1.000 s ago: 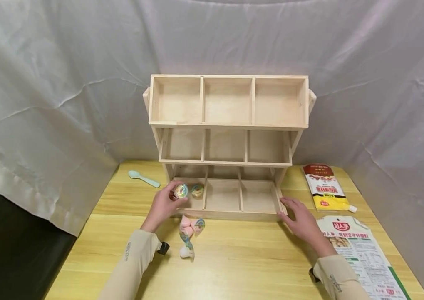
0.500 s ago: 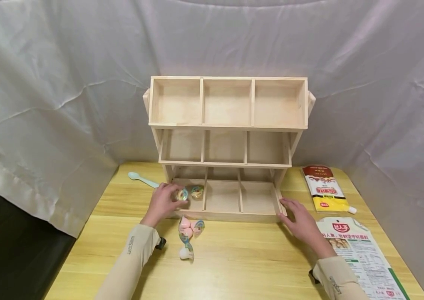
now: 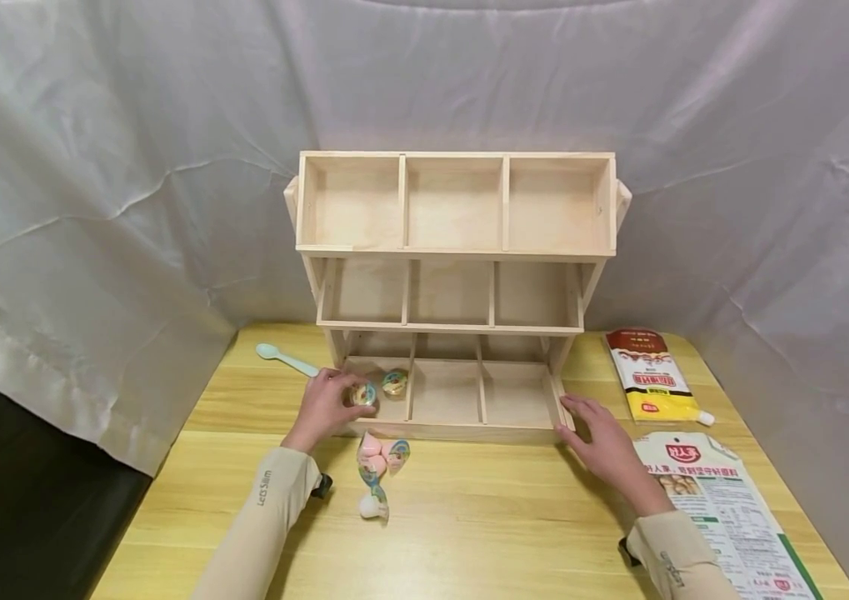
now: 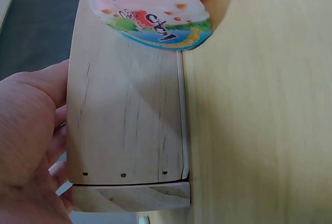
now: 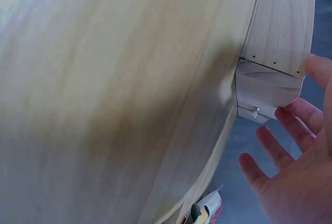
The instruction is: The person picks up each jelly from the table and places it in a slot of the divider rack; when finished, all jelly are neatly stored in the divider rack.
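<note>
both arms wear snug beige sleeves that end at the wrist — the left hand (image 3: 322,407) and right hand (image 3: 601,440) are bare. small grey lettering runs along each sleeve near the cuff. a black strap piece shows under each wrist.

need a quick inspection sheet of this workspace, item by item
surface: wooden table, light grain.
job's things: wooden shelf rack; two jelly cups in its bottom-left compartment, one held, the other beside it.
clutter: wrapped jellies, spoon, yellow pouch, printed bag.
hands: left hand grips a cup; right hand flat by the rack's right foot.
cables: nothing seen.
surroundings: white cloth backdrop.
</note>
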Action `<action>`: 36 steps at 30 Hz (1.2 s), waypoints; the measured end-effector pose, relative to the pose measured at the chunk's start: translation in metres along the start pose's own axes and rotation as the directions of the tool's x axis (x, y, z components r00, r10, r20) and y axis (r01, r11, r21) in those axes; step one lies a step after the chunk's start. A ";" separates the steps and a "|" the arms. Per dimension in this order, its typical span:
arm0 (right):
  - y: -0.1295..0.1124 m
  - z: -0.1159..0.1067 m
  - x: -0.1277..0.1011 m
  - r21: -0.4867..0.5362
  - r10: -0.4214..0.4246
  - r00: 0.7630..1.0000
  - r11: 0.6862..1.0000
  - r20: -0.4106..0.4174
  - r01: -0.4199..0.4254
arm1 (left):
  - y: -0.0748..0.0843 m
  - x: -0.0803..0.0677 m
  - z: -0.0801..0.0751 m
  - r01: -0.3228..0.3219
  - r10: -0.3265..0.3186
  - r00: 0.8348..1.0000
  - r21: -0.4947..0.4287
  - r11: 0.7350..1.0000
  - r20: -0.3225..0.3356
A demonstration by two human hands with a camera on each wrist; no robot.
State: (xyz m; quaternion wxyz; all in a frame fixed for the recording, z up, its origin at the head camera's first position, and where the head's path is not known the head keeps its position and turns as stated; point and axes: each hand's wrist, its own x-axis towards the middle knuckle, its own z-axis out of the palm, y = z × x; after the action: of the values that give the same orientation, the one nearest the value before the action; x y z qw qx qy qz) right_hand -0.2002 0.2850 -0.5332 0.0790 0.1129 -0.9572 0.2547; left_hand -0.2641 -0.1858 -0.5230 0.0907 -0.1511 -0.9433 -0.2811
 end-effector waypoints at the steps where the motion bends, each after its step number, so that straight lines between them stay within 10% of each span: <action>1: 0.000 0.000 0.000 0.000 -0.001 1.000 1.000 -0.002 0.001 | 0.000 0.000 0.000 0.002 -0.002 1.000 0.000 1.000 0.002; 36: 0.000 -0.001 0.001 0.008 0.016 1.000 1.000 0.015 -0.016 | 0.000 0.006 -0.003 -0.029 0.029 0.997 -0.003 1.000 0.074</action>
State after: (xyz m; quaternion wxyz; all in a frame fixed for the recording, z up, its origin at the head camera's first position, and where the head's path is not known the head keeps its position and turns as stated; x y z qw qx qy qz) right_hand -0.2008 0.2847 -0.5324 0.0696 0.1074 -0.9575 0.2586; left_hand -0.2698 -0.1863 -0.5188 0.0594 -0.1751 -0.9435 -0.2750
